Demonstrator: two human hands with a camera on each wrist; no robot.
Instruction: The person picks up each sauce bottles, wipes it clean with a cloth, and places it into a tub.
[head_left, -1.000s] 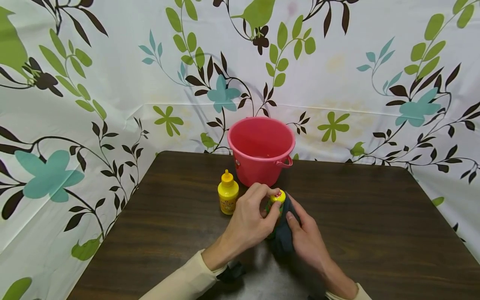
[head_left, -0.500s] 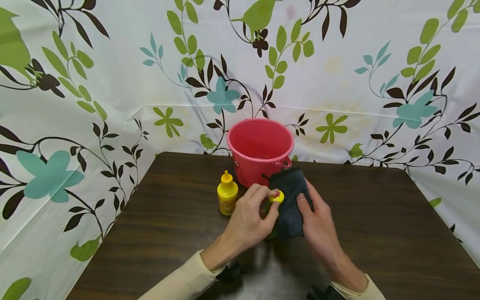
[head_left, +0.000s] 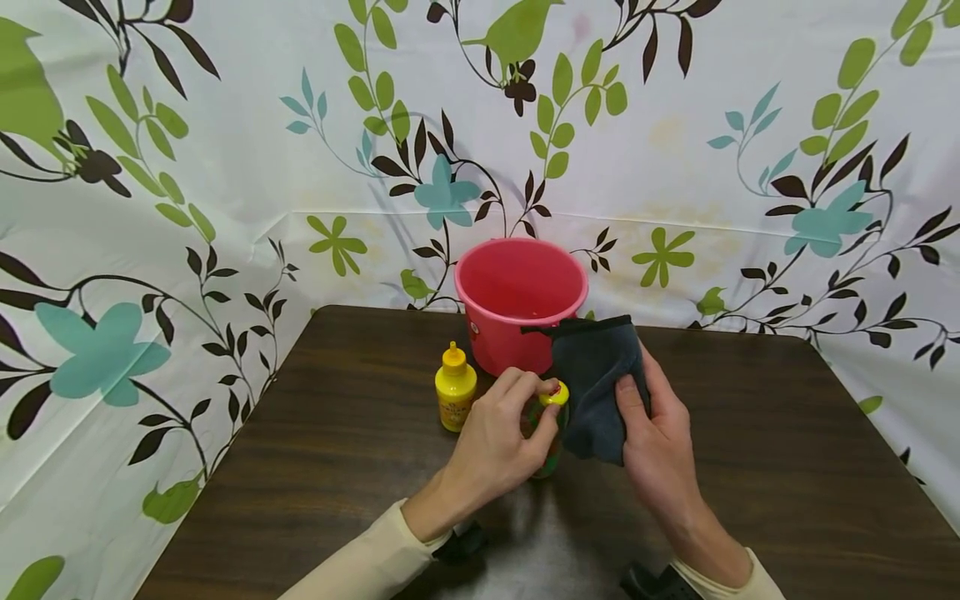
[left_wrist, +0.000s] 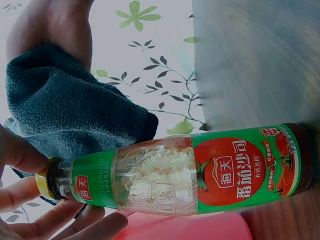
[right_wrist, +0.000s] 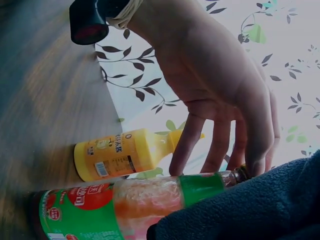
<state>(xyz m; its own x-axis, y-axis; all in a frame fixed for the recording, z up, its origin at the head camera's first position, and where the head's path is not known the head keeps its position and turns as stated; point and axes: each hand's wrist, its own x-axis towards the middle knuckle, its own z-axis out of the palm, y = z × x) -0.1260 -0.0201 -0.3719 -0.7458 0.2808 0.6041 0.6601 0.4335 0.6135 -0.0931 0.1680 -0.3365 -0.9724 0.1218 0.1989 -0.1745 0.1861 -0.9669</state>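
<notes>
My left hand [head_left: 502, 429] pinches the yellow cap [head_left: 555, 394] of a glass ketchup bottle between thumb and fingers. The ketchup bottle [left_wrist: 155, 175] stands upright on the table, with a green label and a red tomato printed on it; reddish smears show through its glass. My right hand [head_left: 660, 442] holds a dark blue-grey cloth [head_left: 597, 387] just to the right of the bottle, thumb on its near side. In the left wrist view the cloth [left_wrist: 70, 105] hangs folded beside the bottle's neck. Most of the bottle is hidden behind my left hand in the head view.
A yellow squeeze bottle [head_left: 455, 390] with a pointed nozzle stands left of the ketchup bottle. Behind them is a pink bucket [head_left: 510, 333] with a side handle. The dark wooden table [head_left: 750, 433] ends at a patterned curtain [head_left: 675, 117].
My right hand has drawn the cloth off the bottle's side, up and to the right, and the cloth has spread wider. My left hand has stayed on the cap.
</notes>
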